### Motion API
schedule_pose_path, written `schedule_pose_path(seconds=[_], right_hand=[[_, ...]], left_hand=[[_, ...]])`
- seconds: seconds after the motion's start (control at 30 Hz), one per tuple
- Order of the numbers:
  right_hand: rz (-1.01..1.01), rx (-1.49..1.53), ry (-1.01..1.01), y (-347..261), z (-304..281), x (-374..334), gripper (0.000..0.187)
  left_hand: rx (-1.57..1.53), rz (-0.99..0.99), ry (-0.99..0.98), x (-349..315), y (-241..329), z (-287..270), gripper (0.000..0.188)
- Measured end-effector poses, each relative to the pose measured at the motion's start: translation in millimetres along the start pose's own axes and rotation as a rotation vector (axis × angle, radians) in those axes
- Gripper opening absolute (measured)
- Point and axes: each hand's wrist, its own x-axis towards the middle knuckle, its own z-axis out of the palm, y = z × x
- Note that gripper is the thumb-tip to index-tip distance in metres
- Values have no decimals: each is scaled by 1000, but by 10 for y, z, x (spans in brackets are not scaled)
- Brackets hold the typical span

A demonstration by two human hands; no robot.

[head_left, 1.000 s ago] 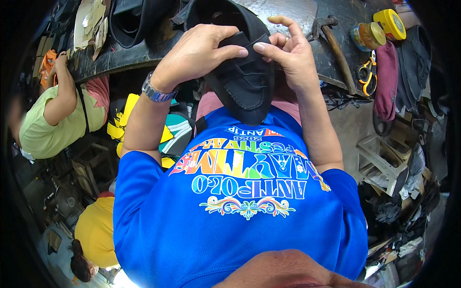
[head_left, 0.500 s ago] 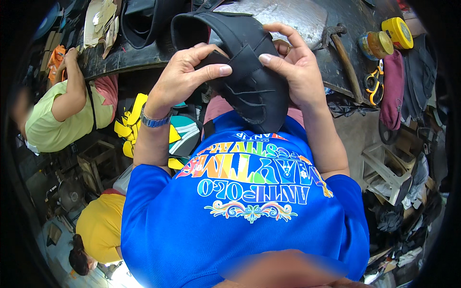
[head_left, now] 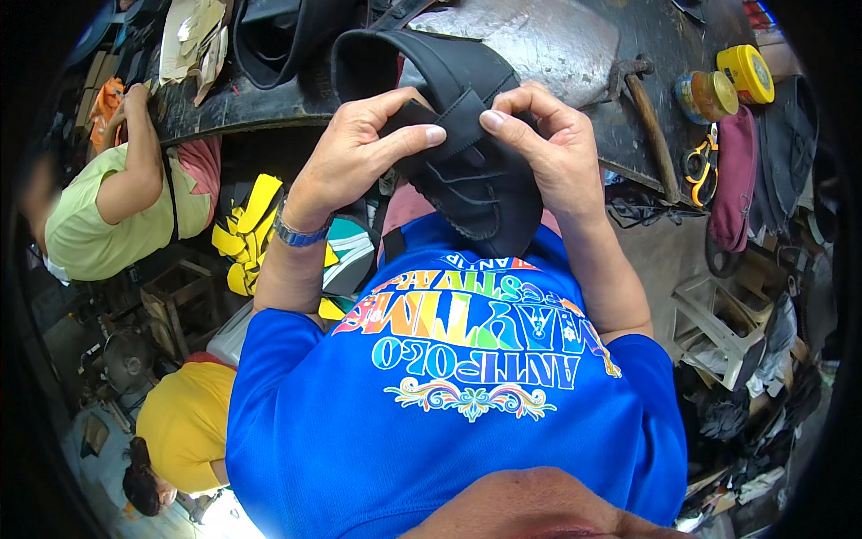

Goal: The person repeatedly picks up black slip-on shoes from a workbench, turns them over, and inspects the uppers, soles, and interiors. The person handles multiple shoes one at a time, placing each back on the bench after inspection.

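Between my hands is a black shoe upper (head_left: 509, 193), its round collar opening toward the far left and its toe end pointing down at my shirt. A flat strap with a stitched edge (head_left: 462, 119) crosses its middle. With thumb and fingers, my left hand (head_left: 357, 148) is closed on the upper's left edge. My right hand (head_left: 555, 135) pinches near the strap's right end, thumb and bent index finger close together. Part of my fingers is hidden behind the black material.
Behind the upper lies a dark workbench with a grey metal plate (head_left: 548, 45). To the right are a hammer (head_left: 653, 135), orange-handled scissors (head_left: 700, 166), a glass jar (head_left: 707, 95) and a yellow tub (head_left: 747, 74). Two other people sit at left, near yellow scraps (head_left: 247, 234).
The upper has shifted slightly to the right. My right index finger, stretched out before, is now bent in toward the thumb at the strap. My left hand keeps its hold.
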Motion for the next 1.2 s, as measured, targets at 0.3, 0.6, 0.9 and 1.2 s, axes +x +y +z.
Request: schedule_pose_path(seconds=[0.3, 0.6, 0.9, 1.2], right_hand=[[62, 41, 42, 19, 60, -15, 15], [11, -10, 106, 63, 90, -51, 15], [75, 77, 123, 39, 107, -45, 19], [12, -21, 98, 33, 80, 26, 21]], left_hand=[[37, 43, 81, 17, -54, 73, 25], [56, 25, 87, 42, 15, 106, 24], [25, 100, 156, 103, -17, 194, 23], [190, 111, 157, 189, -15, 160, 30]])
